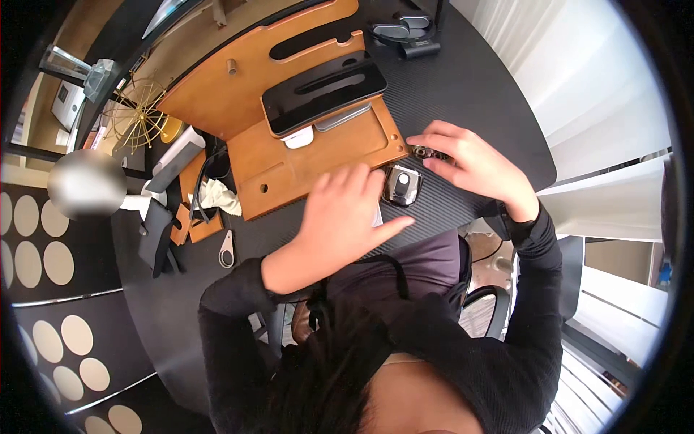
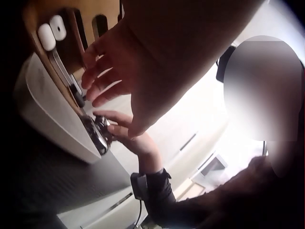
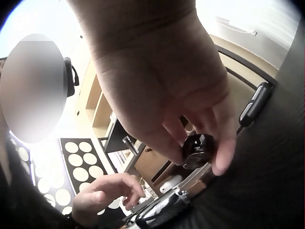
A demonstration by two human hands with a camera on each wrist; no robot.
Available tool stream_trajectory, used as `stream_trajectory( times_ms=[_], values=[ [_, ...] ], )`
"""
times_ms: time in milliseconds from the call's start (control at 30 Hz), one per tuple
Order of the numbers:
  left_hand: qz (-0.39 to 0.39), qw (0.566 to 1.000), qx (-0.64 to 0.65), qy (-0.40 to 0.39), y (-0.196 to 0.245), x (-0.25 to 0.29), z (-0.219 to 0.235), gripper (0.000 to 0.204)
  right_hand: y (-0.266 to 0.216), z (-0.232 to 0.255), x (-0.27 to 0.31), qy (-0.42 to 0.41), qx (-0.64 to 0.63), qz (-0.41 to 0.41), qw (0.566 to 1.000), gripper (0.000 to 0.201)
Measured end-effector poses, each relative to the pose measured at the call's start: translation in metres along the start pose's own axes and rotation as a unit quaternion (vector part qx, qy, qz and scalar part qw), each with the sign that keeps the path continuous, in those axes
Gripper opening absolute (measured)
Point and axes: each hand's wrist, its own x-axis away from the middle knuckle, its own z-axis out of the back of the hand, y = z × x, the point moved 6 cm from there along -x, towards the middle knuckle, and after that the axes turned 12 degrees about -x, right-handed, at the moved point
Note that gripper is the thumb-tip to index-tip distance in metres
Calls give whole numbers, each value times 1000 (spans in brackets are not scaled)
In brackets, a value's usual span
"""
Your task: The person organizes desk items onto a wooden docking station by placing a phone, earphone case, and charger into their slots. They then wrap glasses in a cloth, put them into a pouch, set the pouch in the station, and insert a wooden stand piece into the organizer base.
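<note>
The right hand (image 1: 473, 163) pinches a small dark metal piece (image 3: 199, 149) between thumb and fingertips, holding it just off the right corner of the wooden tray (image 1: 289, 163), close above the black table (image 1: 463, 87); what the piece is exactly is too small to tell, though it looks faceted and shiny. The left hand (image 1: 347, 210) hovers with fingers spread and relaxed, grasping nothing, over the front edge of the tray and beside a small silver case (image 1: 402, 185) that lies on the table just below the pinched piece. To handle this well, I would judge that the pinch should stay light and square so the slick piece does not twist out, and that the free hand is best kept near to steady the case. The tray carries a black phone (image 1: 322, 90) on a raised stand and white earbuds (image 1: 298, 137) in a slot. Left of it lie a crumpled white tissue (image 1: 217, 195), a gold wire ornament (image 1: 141, 112) and leather scraps. White curtains (image 1: 578, 79) hang behind the table.
</note>
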Motion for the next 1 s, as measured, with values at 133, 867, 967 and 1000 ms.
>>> stream_trajectory(
  times_ms=[133, 867, 967, 1000],
  values=[
    [-16, 994, -102, -43, 15, -18, -29, 59, -2, 8, 6, 57, -20, 9, 998, 40],
    [-64, 975, 209, 46, -2, -10, -10, 63, -1, -18, 17, -10, -248, -50, 967, 57],
    [-70, 974, 209, 40, -1, -10, -7, 65, -2, -16, 16, 2, -257, -34, 966, 53],
    [-66, 975, 209, 42, -1, -10, -6, 66, -3, -15, 15, 3, -252, -18, 967, 51]
  ],
)
